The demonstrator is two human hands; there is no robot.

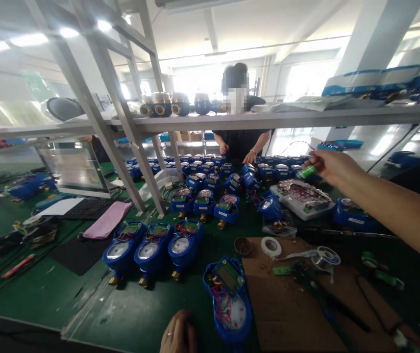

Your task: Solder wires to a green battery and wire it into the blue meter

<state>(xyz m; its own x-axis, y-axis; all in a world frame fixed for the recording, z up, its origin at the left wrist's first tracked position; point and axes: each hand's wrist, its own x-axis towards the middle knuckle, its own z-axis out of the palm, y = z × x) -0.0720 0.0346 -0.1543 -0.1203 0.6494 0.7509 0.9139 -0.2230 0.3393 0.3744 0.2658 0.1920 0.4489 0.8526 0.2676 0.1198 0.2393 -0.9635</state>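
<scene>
My right hand (330, 167) is stretched out at the right, its fingers closed on a green battery (308, 170) with a reddish end. Below the battery lies a white foam tray (298, 206) with wired parts under clear plastic. My left hand (177, 334) rests at the table's front edge, fingers curled under; whatever it may hold is hidden. Just right of it, apart from the hand, lies an opened blue water meter (232, 321) with a display, red wires and a white dial. Three similar water meters (148, 250) stand in a row farther left.
Cardboard (276, 314) bears pliers (316, 284), a white tape roll (270, 247) and a solder spool (326, 257). Many blue meters fill the back. A metal shelf (268, 120) crosses above; a person (244, 142) works behind. A monitor (77, 169) stands left.
</scene>
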